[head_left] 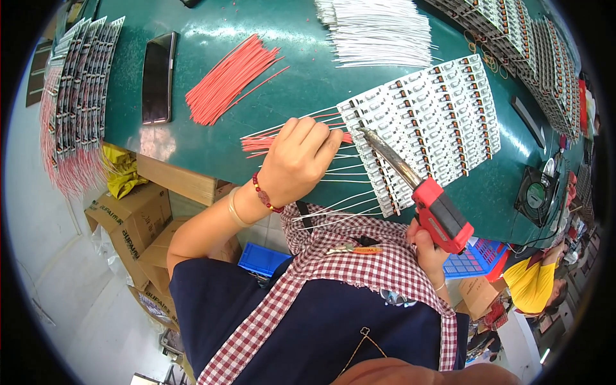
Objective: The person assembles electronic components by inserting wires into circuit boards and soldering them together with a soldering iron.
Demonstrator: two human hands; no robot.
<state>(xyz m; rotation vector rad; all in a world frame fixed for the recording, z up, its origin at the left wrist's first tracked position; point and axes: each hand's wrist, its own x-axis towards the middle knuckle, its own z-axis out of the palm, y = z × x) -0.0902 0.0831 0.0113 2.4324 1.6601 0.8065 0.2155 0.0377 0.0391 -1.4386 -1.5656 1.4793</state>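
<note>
My left hand is closed at the left edge of a white circuit board panel, its fingers pinching red wires that stick out on both sides of it. My right hand grips a red and black soldering iron from below. The iron's metal tip rests at or just above the panel's left edge, close to my left fingertips. White wires run from that same edge toward me. Rows of small parts cover the panel, which lies tilted on the green table.
Loose red wires and white wires lie beyond my hands. A phone is at the left, near wired panels. Stacked panels stand far right, above a small fan. Cardboard boxes sit below the table.
</note>
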